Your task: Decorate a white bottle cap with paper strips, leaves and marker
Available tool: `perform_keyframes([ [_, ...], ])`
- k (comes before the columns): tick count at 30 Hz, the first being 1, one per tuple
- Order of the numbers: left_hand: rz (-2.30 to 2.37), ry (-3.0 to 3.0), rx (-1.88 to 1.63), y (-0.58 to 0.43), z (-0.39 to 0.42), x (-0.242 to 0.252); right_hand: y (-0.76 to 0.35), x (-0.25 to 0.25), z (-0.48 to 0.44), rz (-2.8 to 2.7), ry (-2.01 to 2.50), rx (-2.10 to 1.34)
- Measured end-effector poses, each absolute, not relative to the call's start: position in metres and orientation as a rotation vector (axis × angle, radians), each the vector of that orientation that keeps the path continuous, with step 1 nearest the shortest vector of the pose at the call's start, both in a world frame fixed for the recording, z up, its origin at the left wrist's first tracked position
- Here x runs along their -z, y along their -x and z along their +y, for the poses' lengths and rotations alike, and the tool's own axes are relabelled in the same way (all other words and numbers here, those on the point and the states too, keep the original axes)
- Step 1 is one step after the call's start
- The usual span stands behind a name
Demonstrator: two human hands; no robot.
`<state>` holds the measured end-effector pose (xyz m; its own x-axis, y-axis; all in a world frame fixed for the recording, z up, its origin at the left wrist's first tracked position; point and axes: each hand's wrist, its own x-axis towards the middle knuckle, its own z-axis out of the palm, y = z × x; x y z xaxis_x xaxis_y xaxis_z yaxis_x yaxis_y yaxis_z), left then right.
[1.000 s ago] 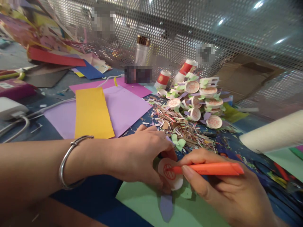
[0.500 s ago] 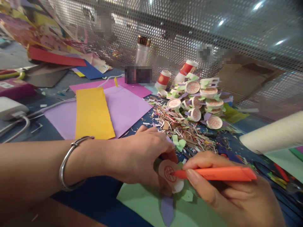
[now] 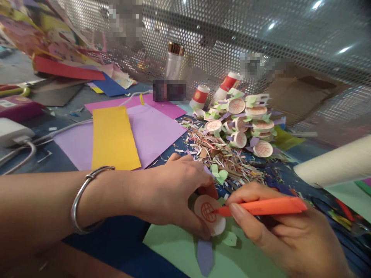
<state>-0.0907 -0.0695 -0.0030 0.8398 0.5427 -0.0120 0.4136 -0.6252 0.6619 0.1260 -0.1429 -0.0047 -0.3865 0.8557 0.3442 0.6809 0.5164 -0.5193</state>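
My left hand [image 3: 176,193] grips a small paper-cup turtle [image 3: 218,226] from its left side and steadies it on a light green paper sheet [image 3: 171,243]. The cup's round white bottom faces up and carries an orange-red circle with crossing lines inside. Green and purple paper flaps stick out around it. Between thumb and fingers, my right hand [image 3: 278,231] holds an orange-red marker [image 3: 261,207], its tip on the drawn pattern. Part of the cup is hidden behind my left fingers.
Similar cup pieces [image 3: 239,139] are stacked at back right beside red-and-white paper cups [image 3: 199,96]. Paper scraps [image 3: 214,150] lie before them. A yellow strip [image 3: 114,135] covers part of a purple sheet [image 3: 156,135]. A white roll [image 3: 333,164] lies right; a clear bottle [image 3: 174,63] stands behind.
My right hand and the marker have shifted slightly, and the tip has moved a little to the right on the pattern. My left hand and the cup have stayed put.
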Motion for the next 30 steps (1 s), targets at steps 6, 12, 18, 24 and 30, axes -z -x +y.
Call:
perform_keyframes([
  [6,0.684,-2.328,-0.278,0.0911,-0.0694,0.0042,-0.1273,0.0056,-0.1441,-2.16,1.26,-0.353],
  [12,0.695,-2.319,-0.22,0.0904,-0.0694,0.0008,-0.122,0.0076,-0.1472,-2.139,1.219,-0.428],
  [18,0.701,-2.352,-0.216,0.0895,-0.0695,0.0022,-0.1197,0.0074,-0.1462,-2.163,1.162,-0.383],
  [24,0.704,-2.338,-0.242,0.0901,-0.07,0.002,-0.1264,0.0052,-0.1452,-2.209,1.22,-0.406],
  [30,0.694,-2.335,-0.255,0.0909,-0.0695,0.0033,-0.1273,0.0021,-0.1458,-2.184,1.229,-0.372],
])
